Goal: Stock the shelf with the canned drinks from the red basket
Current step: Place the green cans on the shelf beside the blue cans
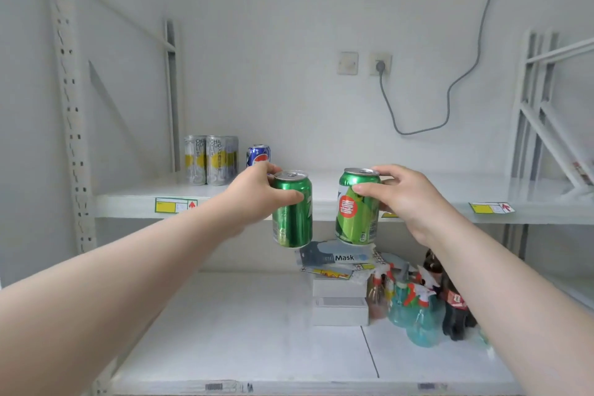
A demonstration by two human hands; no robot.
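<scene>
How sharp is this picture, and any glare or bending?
Head view: the left can shows glare streaks; the right can reads sharp; spray bottles on the lower shelf are smeared; the perforated upright bows from lens distortion; light soft, even.

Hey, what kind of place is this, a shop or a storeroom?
Probably a small shop or its stockroom: white metal shelving with yellow edge labels, canned drinks at the back, a mask pack and spray bottles on the shelf below.

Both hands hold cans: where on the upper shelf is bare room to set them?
The upper shelf is bare from the blue can rightward to the slanted frame braces. Its left rear corner is crowded by silver cans.
</scene>
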